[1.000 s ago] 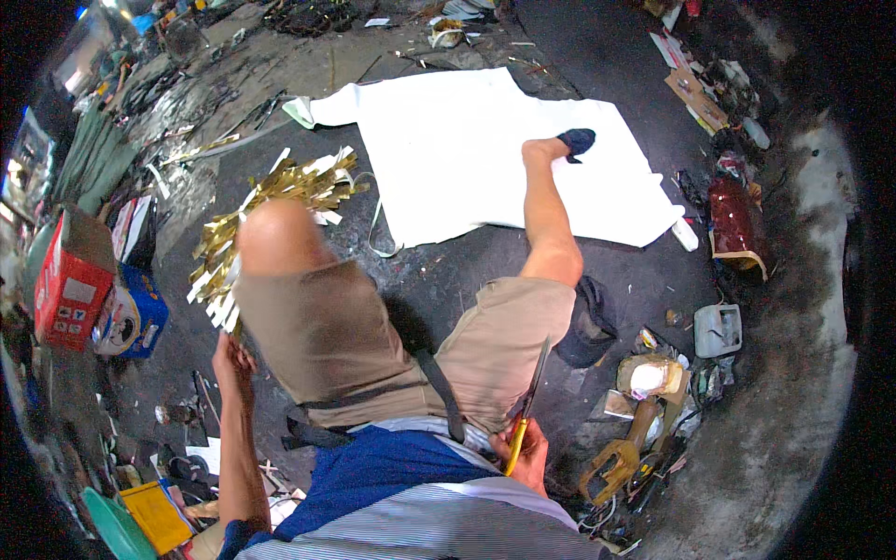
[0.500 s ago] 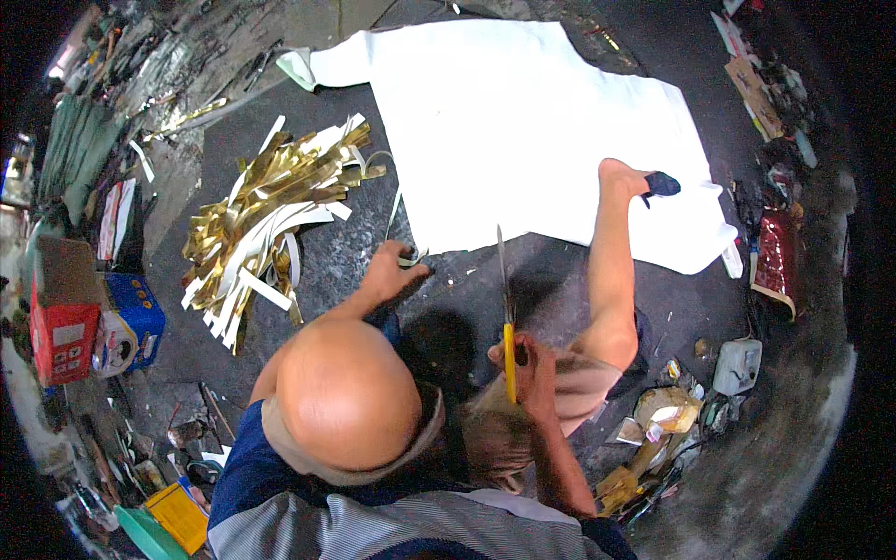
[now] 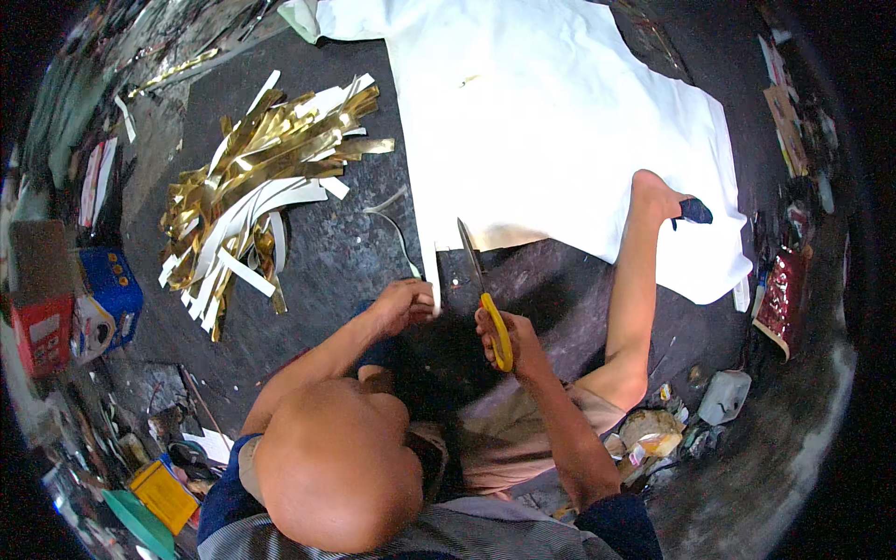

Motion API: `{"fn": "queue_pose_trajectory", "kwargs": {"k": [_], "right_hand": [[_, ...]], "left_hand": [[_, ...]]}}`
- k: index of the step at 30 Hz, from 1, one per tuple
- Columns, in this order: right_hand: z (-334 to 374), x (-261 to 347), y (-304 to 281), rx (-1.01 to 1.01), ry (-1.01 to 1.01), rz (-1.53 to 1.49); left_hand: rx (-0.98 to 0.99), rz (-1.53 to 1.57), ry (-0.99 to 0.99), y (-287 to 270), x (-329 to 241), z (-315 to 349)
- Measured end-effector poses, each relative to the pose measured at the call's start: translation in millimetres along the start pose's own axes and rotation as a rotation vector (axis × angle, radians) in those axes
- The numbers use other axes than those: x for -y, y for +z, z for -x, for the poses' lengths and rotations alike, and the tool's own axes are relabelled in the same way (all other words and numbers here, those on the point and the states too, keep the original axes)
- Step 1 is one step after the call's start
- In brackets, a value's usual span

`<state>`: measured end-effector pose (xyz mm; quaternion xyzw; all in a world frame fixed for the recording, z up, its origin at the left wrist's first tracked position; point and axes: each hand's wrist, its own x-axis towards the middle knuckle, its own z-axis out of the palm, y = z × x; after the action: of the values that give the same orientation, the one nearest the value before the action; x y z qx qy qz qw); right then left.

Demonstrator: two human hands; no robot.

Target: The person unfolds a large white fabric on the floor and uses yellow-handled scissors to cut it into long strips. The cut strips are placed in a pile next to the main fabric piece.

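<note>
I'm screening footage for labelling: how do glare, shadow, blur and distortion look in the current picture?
Head view: glare washes out most of the white sheet; head view: dark shadow covers the floor beside the right hand; head view: upper-left clutter looks smeared, while the scissors read clearly; head view: fisheye bending, with black corners.

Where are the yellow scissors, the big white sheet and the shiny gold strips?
Yellow scissors (image 3: 487, 305): head view, on the handle's end near the blades.
White sheet (image 3: 551, 140): head view, mid-surface.
Gold strips (image 3: 266, 164): head view, middle of the pile.
</note>
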<state>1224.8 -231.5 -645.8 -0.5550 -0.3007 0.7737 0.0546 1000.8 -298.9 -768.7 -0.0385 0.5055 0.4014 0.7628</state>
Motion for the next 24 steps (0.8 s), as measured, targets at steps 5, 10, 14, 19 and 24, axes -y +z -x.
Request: {"fn": "queue_pose_trajectory", "kwargs": {"k": [5, 10, 14, 19, 24], "right_hand": [[-11, -5, -3, 0.097, 0.056, 0.004], [-14, -22, -14, 0.112, -0.006, -0.076], [-28, -35, -36, 0.161, 0.068, 0.064], [-14, -11, -30, 0.129, 0.129, 0.042], [-21, 39, -39, 0.291, 0.167, 0.248]], "left_hand": [[0.057, -0.828, 0.13, 4, 22, -6], [0.435, -0.174, -0.477, 24, 15, 18], [0.411, -0.733, -0.371, 17, 51, 42], [-0.222, -1.378, 0.228, 12, 10, 29], [-0.682, -0.521, 0.687, -2, 2, -35]]}}
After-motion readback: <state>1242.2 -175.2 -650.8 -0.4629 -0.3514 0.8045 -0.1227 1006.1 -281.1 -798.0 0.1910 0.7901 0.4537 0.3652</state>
